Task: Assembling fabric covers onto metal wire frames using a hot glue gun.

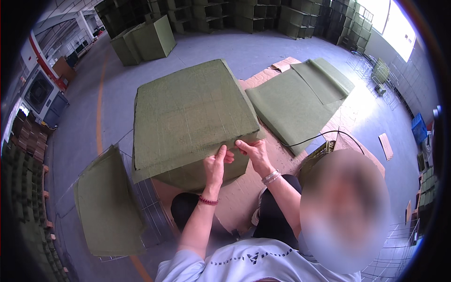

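A large box-shaped frame covered in olive-green fabric point(192, 108) stands in front of me. A loose flap of that fabric hangs past the near edge of its top. My left hand point(217, 164) is closed at this near edge, thumb up, pinching the fabric. Just to its right, my right hand point(252, 152) pinches the same edge near the right corner. What lies under the fingertips is partly hidden. A folded stack of green fabric sheets point(296, 101) lies right of the box, on cardboard point(225, 202).
A wire panel with green fabric point(110, 207) lies at left. A dark cable point(324, 133) arcs over a crate point(319, 157) at right. Green boxes point(145, 40) and shelf units point(253, 14) stand at the back. Wire frames point(376, 75) lean by the right wall.
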Action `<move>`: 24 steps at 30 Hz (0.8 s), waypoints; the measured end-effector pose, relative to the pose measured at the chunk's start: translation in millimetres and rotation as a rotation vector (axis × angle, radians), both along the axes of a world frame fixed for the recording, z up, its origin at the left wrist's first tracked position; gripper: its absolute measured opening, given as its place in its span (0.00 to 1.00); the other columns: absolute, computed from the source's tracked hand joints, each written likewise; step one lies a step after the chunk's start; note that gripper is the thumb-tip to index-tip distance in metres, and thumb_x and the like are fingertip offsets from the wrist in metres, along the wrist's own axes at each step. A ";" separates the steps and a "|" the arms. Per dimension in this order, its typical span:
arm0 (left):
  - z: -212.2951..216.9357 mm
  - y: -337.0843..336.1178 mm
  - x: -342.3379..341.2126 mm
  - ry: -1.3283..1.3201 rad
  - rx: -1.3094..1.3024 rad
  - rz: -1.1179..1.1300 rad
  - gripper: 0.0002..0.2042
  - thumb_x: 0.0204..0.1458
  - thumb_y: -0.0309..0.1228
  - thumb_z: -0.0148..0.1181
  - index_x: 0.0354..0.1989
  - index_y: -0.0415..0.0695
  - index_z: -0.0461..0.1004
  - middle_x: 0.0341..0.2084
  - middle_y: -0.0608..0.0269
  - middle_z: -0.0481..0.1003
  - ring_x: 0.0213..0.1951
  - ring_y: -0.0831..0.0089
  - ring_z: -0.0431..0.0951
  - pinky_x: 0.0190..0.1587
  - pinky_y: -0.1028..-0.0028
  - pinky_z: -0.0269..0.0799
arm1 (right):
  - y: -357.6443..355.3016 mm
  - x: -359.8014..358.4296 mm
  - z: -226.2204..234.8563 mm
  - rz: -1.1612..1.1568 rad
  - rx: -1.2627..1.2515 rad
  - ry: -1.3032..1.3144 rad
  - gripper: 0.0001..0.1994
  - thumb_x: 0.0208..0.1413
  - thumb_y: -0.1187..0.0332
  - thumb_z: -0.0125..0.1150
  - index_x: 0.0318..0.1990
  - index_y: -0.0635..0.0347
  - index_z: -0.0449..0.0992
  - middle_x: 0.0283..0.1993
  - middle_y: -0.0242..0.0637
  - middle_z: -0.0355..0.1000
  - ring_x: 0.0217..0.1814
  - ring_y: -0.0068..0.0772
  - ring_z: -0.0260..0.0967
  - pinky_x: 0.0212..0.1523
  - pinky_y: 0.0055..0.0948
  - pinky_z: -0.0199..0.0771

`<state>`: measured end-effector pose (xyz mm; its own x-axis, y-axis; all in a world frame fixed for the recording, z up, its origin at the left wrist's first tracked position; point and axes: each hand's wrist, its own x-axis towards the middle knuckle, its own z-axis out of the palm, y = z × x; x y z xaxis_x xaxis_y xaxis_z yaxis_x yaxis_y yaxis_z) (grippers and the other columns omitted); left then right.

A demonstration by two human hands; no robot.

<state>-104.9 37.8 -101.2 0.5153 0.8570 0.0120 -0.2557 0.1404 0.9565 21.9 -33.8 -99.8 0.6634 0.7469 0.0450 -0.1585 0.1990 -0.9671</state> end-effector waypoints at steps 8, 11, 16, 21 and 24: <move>-1.1 -3.2 5.5 0.050 0.011 0.040 0.15 0.57 0.38 0.59 0.32 0.35 0.77 0.20 0.62 0.76 0.20 0.77 0.73 0.25 0.78 0.69 | 8.7 -9.4 -2.1 -0.058 0.054 -0.014 0.05 0.52 0.69 0.66 0.28 0.60 0.79 0.23 0.28 0.75 0.22 0.15 0.63 0.23 0.19 0.61; -1.6 -3.6 6.5 0.034 0.013 0.047 0.15 0.57 0.38 0.59 0.32 0.35 0.78 0.19 0.63 0.75 0.20 0.78 0.73 0.24 0.78 0.68 | 9.7 -11.3 -3.2 -0.082 0.059 0.015 0.06 0.52 0.69 0.66 0.27 0.60 0.79 0.23 0.28 0.75 0.22 0.15 0.63 0.23 0.19 0.61; -4.4 -2.5 3.5 0.034 0.012 0.041 0.15 0.56 0.38 0.59 0.30 0.35 0.78 0.19 0.64 0.75 0.19 0.79 0.72 0.24 0.79 0.67 | 10.7 -18.0 -0.8 -0.047 0.062 0.061 0.06 0.51 0.69 0.67 0.26 0.61 0.80 0.23 0.27 0.74 0.21 0.15 0.63 0.23 0.19 0.60; -6.2 5.0 4.7 0.150 0.028 0.021 0.16 0.56 0.40 0.59 0.31 0.36 0.79 0.19 0.64 0.75 0.21 0.79 0.72 0.24 0.78 0.67 | 17.3 -15.8 -7.4 -0.086 0.052 0.031 0.06 0.51 0.70 0.67 0.26 0.62 0.80 0.22 0.28 0.75 0.21 0.15 0.63 0.23 0.19 0.60; -0.9 8.8 -4.5 0.064 0.016 -0.088 0.17 0.57 0.41 0.58 0.31 0.36 0.79 0.21 0.63 0.76 0.22 0.79 0.73 0.26 0.78 0.69 | 17.6 -16.7 -9.8 -0.091 0.065 0.035 0.08 0.51 0.69 0.67 0.24 0.62 0.81 0.21 0.27 0.74 0.20 0.13 0.62 0.22 0.18 0.60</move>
